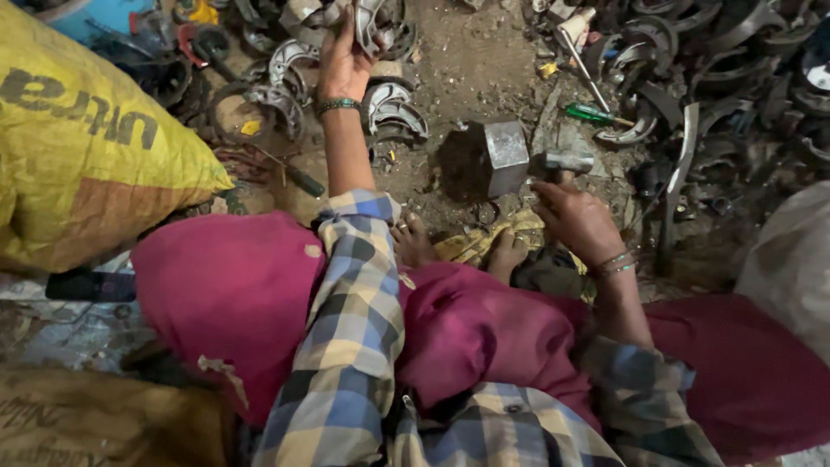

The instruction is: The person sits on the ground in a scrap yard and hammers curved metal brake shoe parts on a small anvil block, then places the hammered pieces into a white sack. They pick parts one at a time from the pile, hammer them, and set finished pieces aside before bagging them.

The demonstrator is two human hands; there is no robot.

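My left hand [344, 62] reaches far forward into a heap of curved metal brake shoes [393, 108] and grips one of them [367, 26] at the top of the view. My right hand [575, 216] is closed around the handle of a hammer, whose steel head [566, 162] rests just right of a square steel block [504, 156] standing on the dirt floor. My bare feet [458, 246] lie just behind the block, between my knees in magenta cloth.
A big yellow sack [78, 147] fills the left. More dark curved metal parts [735, 78] pile up at the right, with a green-handled screwdriver [592, 112] and a long metal strip [679, 173] among them. A pale bag [791, 259] sits at the right edge.
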